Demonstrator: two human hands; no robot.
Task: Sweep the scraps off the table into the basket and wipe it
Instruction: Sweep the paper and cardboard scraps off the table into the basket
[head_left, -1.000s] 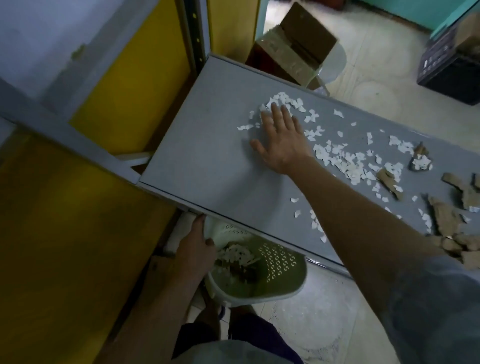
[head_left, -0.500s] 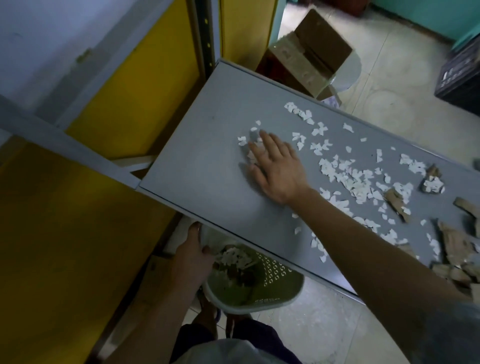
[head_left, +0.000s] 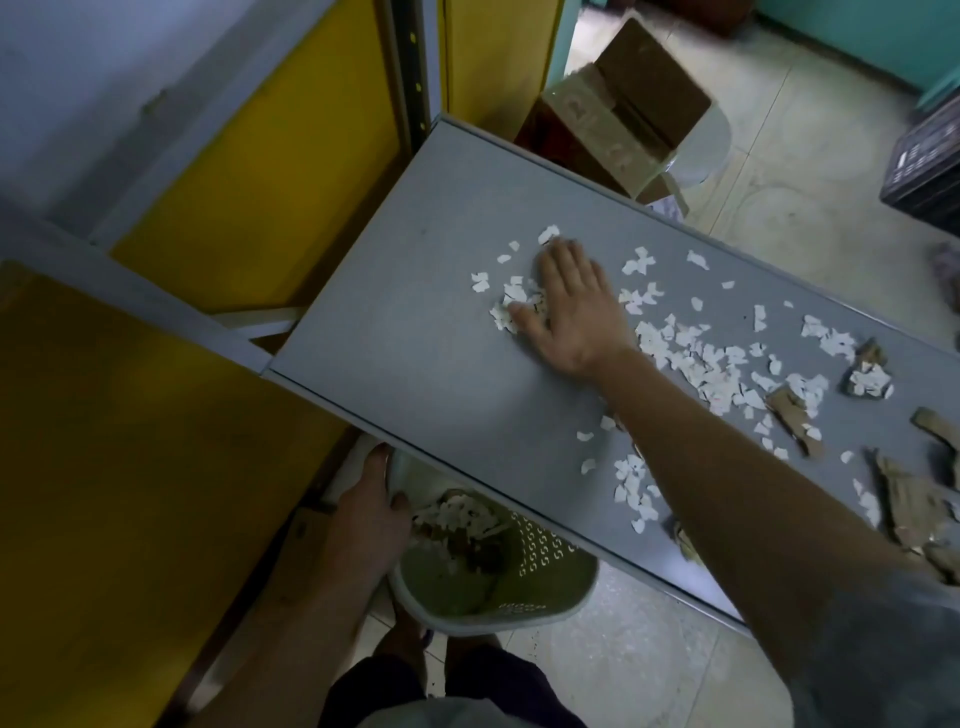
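Note:
White paper scraps (head_left: 691, 358) lie scattered over the grey table (head_left: 426, 322), with brown cardboard scraps (head_left: 789, 421) toward its right end. My right hand (head_left: 576, 306) lies flat on the table, fingers together, with a small heap of white scraps against its thumb side. Below the table's near edge, my left hand (head_left: 369, 514) grips the rim of a pale green perforated basket (head_left: 524, 608). The basket holds white and brown scraps and is partly hidden under the table edge.
Yellow panels in grey frames (head_left: 249, 171) stand to the left. An open cardboard box (head_left: 623, 119) sits on the floor beyond the table. A dark crate (head_left: 930, 161) is at the far right. Pale tiled floor (head_left: 623, 665) lies below the basket.
My right hand dragged scraps from the far side toward the near edge, then shifted back out a little. The basket stays held under the edge by my left hand.

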